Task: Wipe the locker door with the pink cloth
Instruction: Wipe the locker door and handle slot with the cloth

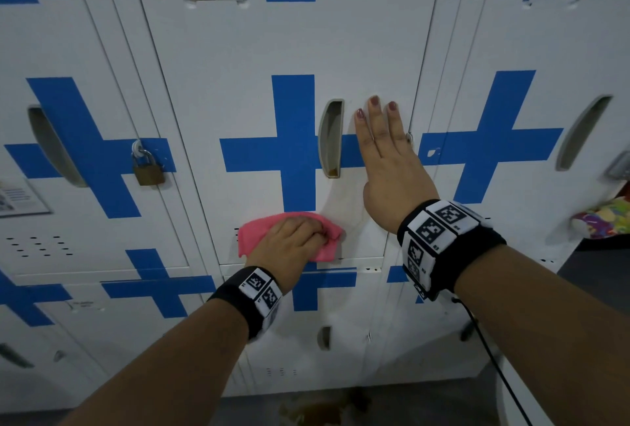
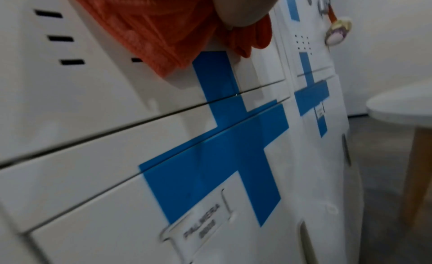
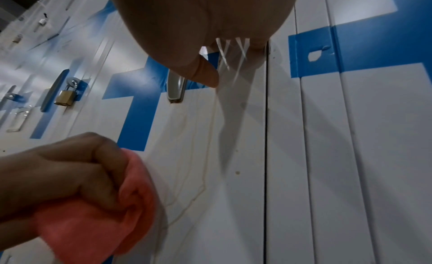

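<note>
From the left wrist view my left hand is cut off by the top edge, so I cannot see its fingers; the label below is too blurred to read. My right hand blocks much of the right wrist view, its fingertips hidden. The pink cloth lies partly under my knuckles.

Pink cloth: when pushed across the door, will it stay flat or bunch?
Likely floppy: the pink cloth is already creased and gathered under the left hand. It probably slides easily on the smooth locker door, and seems light, since curled fingers alone hold it.
</note>
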A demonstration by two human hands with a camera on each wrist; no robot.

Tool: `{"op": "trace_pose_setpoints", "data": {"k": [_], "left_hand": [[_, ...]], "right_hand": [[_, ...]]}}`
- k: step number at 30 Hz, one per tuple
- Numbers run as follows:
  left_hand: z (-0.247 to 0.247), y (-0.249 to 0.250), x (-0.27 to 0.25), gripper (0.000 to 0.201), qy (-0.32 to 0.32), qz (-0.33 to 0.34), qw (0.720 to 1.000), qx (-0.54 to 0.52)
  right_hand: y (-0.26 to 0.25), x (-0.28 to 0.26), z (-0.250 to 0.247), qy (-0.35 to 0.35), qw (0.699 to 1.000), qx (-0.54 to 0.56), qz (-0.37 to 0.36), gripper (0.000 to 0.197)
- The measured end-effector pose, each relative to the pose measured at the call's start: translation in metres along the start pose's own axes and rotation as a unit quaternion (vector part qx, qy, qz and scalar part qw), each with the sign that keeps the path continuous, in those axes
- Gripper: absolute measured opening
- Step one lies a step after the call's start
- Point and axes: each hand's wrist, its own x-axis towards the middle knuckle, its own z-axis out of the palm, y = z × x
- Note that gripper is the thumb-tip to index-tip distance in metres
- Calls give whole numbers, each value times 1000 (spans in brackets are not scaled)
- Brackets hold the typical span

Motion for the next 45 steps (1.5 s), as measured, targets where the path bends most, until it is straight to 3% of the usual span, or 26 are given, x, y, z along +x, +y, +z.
{"op": "trace_pose_setpoints", "data": {"k": [6, 10, 14, 18, 20, 23, 26, 32, 40, 45], "left_hand": [[-8, -14, -12, 59, -98, 80, 989, 76], [-12, -25, -18, 90, -163, 114, 969, 143], [-23, -20, -13, 98, -119, 115, 975, 150], [-30, -7, 6, 88, -78, 126, 981, 122], [-24, -6, 8, 90, -109, 136, 976, 129], [-12, -11, -1, 96, -206, 153, 956, 145], [0, -25, -12, 91, -267, 165, 934, 168], [-3, -34, -17, 88, -327, 170, 914, 170], [-13, -42, -31, 98, -383, 113, 902, 163], [-23, -43, -36, 91, -398, 80, 902, 144]], "right_hand": [[0, 0, -2, -7, 1000, 0, 1, 90], [0, 0, -1, -7, 1000, -1, 0, 90], [-1, 0, 0, -7, 1000, -6, 3, 89], [-2, 0, 0, -4, 1000, -5, 3, 89], [-2, 0, 0, -5, 1000, -6, 4, 89], [-1, 0, -1, -7, 1000, -3, 7, 89], [-1, 0, 0, -8, 1000, -6, 4, 89], [0, 0, -2, -7, 1000, -3, 1, 89], [0, 0, -4, -12, 1000, -5, 0, 89], [0, 0, -3, -15, 1000, -7, 1, 89]]}}
